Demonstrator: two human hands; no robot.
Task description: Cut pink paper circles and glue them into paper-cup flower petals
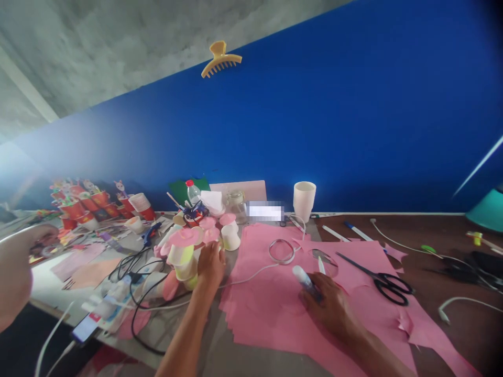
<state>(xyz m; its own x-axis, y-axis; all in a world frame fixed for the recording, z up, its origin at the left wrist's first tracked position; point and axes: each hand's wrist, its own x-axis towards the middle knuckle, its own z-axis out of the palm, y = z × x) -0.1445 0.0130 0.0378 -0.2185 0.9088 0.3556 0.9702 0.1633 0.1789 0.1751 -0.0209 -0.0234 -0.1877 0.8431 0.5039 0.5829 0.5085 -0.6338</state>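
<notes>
The stack of pink paper sheets (263, 319) lies on the tabletop, and over its right-hand part the right hand (329, 302) holds a white-capped tube (306, 280), its fingers closed around the lower end and the cap pointing towards the far left of the stack. A slim white pen (321, 265) with a pointed tip shows just beyond that hand, above the stack. The left hand (211, 262) is just left of the stack, against or right beside a pale-yellow paper cup (183, 266) topped with pink paper; I cannot tell whether its fingers grip the cup, as they are partly hidden.

Black-handled scissors (393, 287) lie on the right side of the stack, blades towards its middle. A coiled white cable (282, 252) rests on the stack's far part. Beyond the stack's far edge stand nested white paper cups (304, 201) and, farther left, a glass jar (236, 203). Well left of the stack are a smartphone (85, 329) with its screen lit and, farther out, another person's arm (14, 272).
</notes>
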